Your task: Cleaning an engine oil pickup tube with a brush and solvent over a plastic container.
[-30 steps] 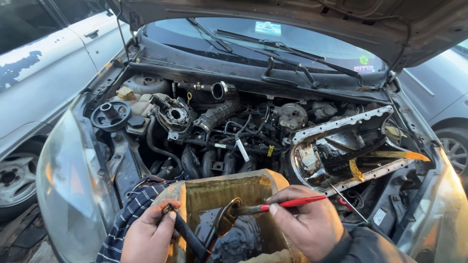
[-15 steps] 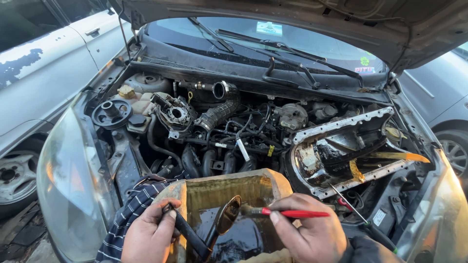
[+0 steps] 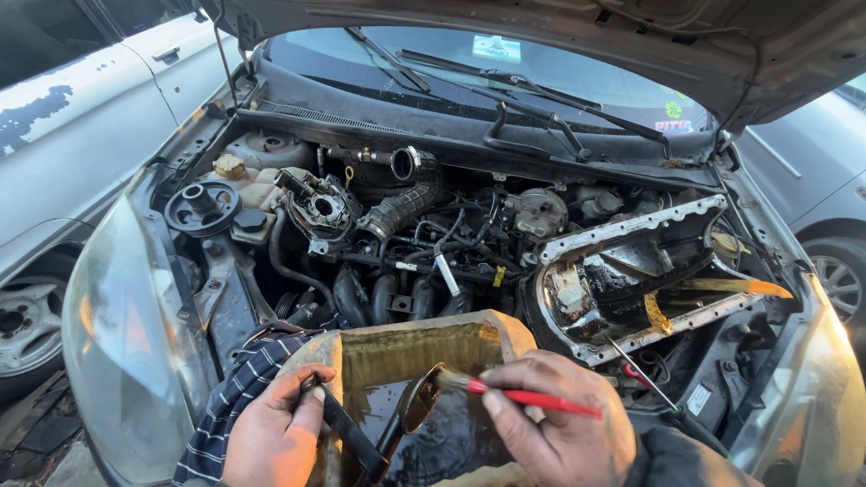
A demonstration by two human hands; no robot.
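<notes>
I stand over an open car engine bay. My left hand (image 3: 275,428) grips a black metal strip (image 3: 347,433) that rises out of a tan, oil-stained pan (image 3: 406,347) at the bay's front edge. My right hand (image 3: 559,424) holds a red-handled brush (image 3: 528,397), whose bristle tip points left and touches a dark curved part (image 3: 417,406) inside the pan. Dark oil coats the pan's bottom. A striped blue cloth (image 3: 239,383) lies under the pan on the left.
An oily metal cover with a bolt-hole rim (image 3: 631,289) lies tilted at the right of the bay, a red screwdriver (image 3: 645,379) by it. Hoses, an intake pipe (image 3: 406,194) and a pulley (image 3: 200,206) fill the rear. The raised hood (image 3: 541,36) hangs overhead. Cars stand on both sides.
My right hand has moved down and left, bringing the brush tip lower onto the dark part in the pan. My left hand stays on the black strip.
</notes>
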